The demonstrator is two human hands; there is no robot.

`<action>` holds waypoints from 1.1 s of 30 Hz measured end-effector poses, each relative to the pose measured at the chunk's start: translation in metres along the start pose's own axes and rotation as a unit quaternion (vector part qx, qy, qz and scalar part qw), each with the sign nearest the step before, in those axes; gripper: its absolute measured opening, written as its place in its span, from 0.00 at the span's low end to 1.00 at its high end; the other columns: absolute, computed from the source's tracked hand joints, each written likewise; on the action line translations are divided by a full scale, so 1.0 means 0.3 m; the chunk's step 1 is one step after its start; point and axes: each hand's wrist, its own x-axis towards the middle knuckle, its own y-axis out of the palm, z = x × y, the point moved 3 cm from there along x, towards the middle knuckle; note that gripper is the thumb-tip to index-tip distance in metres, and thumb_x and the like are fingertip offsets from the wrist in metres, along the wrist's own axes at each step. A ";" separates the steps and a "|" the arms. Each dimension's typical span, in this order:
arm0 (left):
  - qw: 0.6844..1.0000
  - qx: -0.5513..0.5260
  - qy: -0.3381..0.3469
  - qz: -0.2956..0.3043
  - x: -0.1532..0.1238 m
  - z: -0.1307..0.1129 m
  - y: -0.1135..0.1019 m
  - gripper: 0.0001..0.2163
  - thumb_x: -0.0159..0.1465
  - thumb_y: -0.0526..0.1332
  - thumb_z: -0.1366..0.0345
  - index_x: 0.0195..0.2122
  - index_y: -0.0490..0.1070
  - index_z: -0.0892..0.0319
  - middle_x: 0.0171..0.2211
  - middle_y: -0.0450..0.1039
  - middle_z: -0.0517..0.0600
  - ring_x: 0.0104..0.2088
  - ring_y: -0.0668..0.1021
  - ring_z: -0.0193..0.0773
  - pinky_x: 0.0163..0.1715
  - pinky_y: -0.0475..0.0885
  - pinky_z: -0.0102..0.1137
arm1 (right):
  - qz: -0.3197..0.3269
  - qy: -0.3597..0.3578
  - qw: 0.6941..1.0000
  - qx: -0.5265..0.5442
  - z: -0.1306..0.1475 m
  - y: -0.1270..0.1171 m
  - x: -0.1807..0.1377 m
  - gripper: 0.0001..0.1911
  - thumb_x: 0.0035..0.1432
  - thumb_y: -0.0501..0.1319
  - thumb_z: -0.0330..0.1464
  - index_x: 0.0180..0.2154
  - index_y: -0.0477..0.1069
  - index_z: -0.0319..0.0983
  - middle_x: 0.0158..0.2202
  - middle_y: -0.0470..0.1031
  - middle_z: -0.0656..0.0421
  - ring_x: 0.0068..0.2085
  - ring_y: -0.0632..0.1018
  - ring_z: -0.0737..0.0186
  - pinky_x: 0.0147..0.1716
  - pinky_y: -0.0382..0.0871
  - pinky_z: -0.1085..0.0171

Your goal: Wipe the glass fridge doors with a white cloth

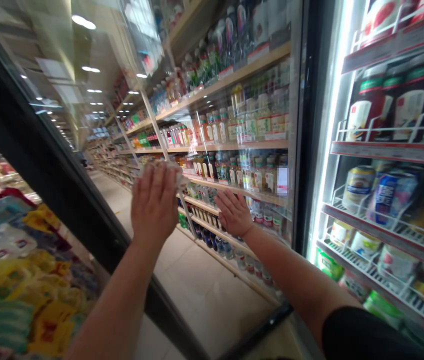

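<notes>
A glass cooler door (200,270) with a dark frame stands swung open before me. My left hand (154,202) presses a crumpled pale cloth (180,176) against the glass, its fingers laid over it; most of the cloth is hidden under the palm. To the right and slightly lower, my right hand (235,215) rests flat on the same pane with fingers stretched out and nothing in them. Bottles on shelves show through or as reflections in the glass behind both hands.
On the right, the lit cooler (384,150) has wire-fronted shelves of bottles and cans (358,187). Piles of bagged packets (39,280) lie at the lower left, beyond the dark door frame (95,215). A white tag (282,180) shows near the door's right side.
</notes>
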 end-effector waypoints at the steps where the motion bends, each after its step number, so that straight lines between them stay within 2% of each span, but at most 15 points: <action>1: 1.000 0.008 -0.026 -0.014 0.011 0.032 -0.020 0.29 0.70 0.54 0.64 0.71 0.50 0.56 0.71 0.50 0.54 0.72 0.52 0.52 0.70 0.49 0.53 | 0.002 0.001 1.000 -0.001 -0.001 0.002 -0.002 0.27 0.66 0.53 0.34 0.65 0.64 0.41 0.64 0.70 0.54 0.70 0.61 0.56 0.72 0.40 0.50; 3: 0.996 0.007 -0.076 -0.040 0.013 0.073 -0.044 0.29 0.70 0.53 0.64 0.72 0.48 0.56 0.72 0.46 0.54 0.72 0.50 0.54 0.70 0.47 0.56 | 0.004 0.003 1.000 0.001 -0.001 0.004 -0.004 0.28 0.66 0.53 0.34 0.65 0.63 0.41 0.64 0.70 0.54 0.70 0.61 0.56 0.72 0.40 0.50; 5: 0.996 -0.003 -0.076 -0.048 -0.021 0.057 -0.034 0.30 0.70 0.53 0.65 0.72 0.47 0.56 0.73 0.43 0.54 0.72 0.47 0.54 0.70 0.47 0.55 | 0.004 0.003 1.000 0.006 -0.001 0.004 -0.004 0.28 0.65 0.53 0.34 0.66 0.63 0.41 0.64 0.70 0.53 0.70 0.61 0.55 0.71 0.41 0.50; 9: 0.995 -0.019 0.082 0.046 -0.114 -0.054 0.040 0.30 0.69 0.53 0.70 0.72 0.48 0.53 0.70 0.53 0.53 0.72 0.51 0.47 0.70 0.52 0.46 | -0.003 -0.001 1.000 0.007 0.001 -0.001 0.000 0.27 0.65 0.53 0.33 0.65 0.64 0.40 0.64 0.70 0.53 0.71 0.60 0.55 0.71 0.42 0.50; 11: 0.993 -0.016 0.099 0.066 -0.107 -0.050 0.041 0.29 0.70 0.53 0.69 0.71 0.49 0.51 0.69 0.55 0.52 0.71 0.54 0.44 0.71 0.50 0.43 | -0.013 -0.003 1.000 0.008 0.001 -0.003 0.003 0.27 0.65 0.53 0.33 0.64 0.64 0.39 0.63 0.70 0.52 0.71 0.59 0.55 0.71 0.42 0.50; 15: 1.000 0.008 -0.028 -0.004 -0.002 0.064 -0.033 0.29 0.71 0.53 0.64 0.72 0.48 0.55 0.72 0.47 0.53 0.72 0.50 0.51 0.71 0.48 0.51 | -0.013 -0.002 1.000 0.010 0.002 -0.003 0.005 0.27 0.65 0.53 0.32 0.64 0.64 0.39 0.63 0.70 0.52 0.71 0.59 0.55 0.71 0.42 0.50; 17: 0.996 0.016 -0.075 -0.033 0.019 0.081 -0.047 0.29 0.71 0.52 0.64 0.72 0.46 0.56 0.73 0.42 0.53 0.73 0.47 0.52 0.71 0.47 0.53 | -0.012 -0.001 1.000 0.008 0.002 -0.002 0.006 0.27 0.65 0.53 0.32 0.64 0.64 0.39 0.64 0.70 0.52 0.71 0.60 0.55 0.71 0.43 0.50; 19: 0.999 0.005 -0.037 -0.035 0.004 0.039 -0.026 0.30 0.71 0.51 0.67 0.73 0.44 0.58 0.73 0.42 0.55 0.73 0.45 0.51 0.71 0.48 0.52 | -0.013 -0.002 1.000 0.005 0.003 -0.002 0.006 0.26 0.65 0.53 0.32 0.64 0.65 0.40 0.63 0.70 0.53 0.71 0.60 0.55 0.71 0.43 0.49; 22: 0.993 -0.029 0.109 0.034 -0.043 -0.055 0.037 0.30 0.69 0.50 0.71 0.72 0.45 0.56 0.71 0.51 0.54 0.72 0.50 0.45 0.71 0.52 0.45 | -0.015 -0.003 1.000 0.007 0.004 -0.005 0.009 0.26 0.65 0.53 0.33 0.64 0.64 0.39 0.63 0.71 0.53 0.71 0.59 0.55 0.71 0.43 0.49; 23: 0.989 -0.034 0.134 0.055 -0.049 -0.068 0.050 0.30 0.69 0.51 0.71 0.72 0.46 0.54 0.70 0.53 0.53 0.72 0.52 0.43 0.70 0.52 0.44 | -0.018 -0.005 1.000 0.009 0.004 -0.006 0.010 0.26 0.65 0.53 0.33 0.64 0.64 0.39 0.63 0.71 0.52 0.71 0.59 0.55 0.71 0.43 0.49; 25: 0.992 -0.032 0.108 0.056 -0.031 -0.049 0.052 0.29 0.69 0.52 0.69 0.72 0.49 0.52 0.70 0.54 0.52 0.71 0.53 0.45 0.70 0.51 0.45 | -0.025 -0.009 1.000 0.013 0.005 -0.009 0.011 0.26 0.65 0.54 0.33 0.64 0.65 0.37 0.63 0.71 0.52 0.71 0.58 0.55 0.71 0.42 0.50; 28: 1.000 -0.016 -0.015 -0.014 0.033 0.022 0.019 0.30 0.69 0.53 0.66 0.72 0.49 0.55 0.71 0.50 0.55 0.72 0.51 0.49 0.71 0.47 0.50 | -0.023 -0.008 1.000 0.015 0.005 -0.009 0.011 0.27 0.65 0.54 0.33 0.64 0.64 0.37 0.63 0.71 0.52 0.71 0.59 0.55 0.71 0.42 0.50; 30: 0.997 -0.006 -0.060 -0.053 0.059 0.037 0.010 0.30 0.69 0.53 0.65 0.72 0.48 0.58 0.72 0.47 0.58 0.73 0.48 0.52 0.71 0.46 0.52 | -0.018 -0.004 1.000 0.016 0.004 -0.008 0.009 0.27 0.65 0.54 0.33 0.65 0.63 0.38 0.63 0.71 0.52 0.71 0.60 0.55 0.71 0.42 0.50; 31: 0.997 -0.006 -0.048 -0.056 0.063 0.025 0.015 0.30 0.69 0.54 0.65 0.72 0.48 0.59 0.72 0.47 0.59 0.73 0.48 0.52 0.71 0.47 0.52 | -0.017 -0.003 1.000 0.016 0.004 -0.007 0.009 0.28 0.65 0.54 0.33 0.65 0.63 0.39 0.63 0.71 0.52 0.70 0.61 0.55 0.71 0.42 0.50; 33: 0.999 -0.011 0.035 -0.024 0.057 -0.023 0.042 0.31 0.69 0.54 0.66 0.72 0.47 0.59 0.71 0.49 0.58 0.73 0.49 0.50 0.70 0.49 0.49 | -0.019 -0.002 1.000 0.015 0.004 -0.006 0.010 0.28 0.65 0.54 0.33 0.66 0.62 0.40 0.63 0.71 0.52 0.70 0.62 0.55 0.71 0.43 0.50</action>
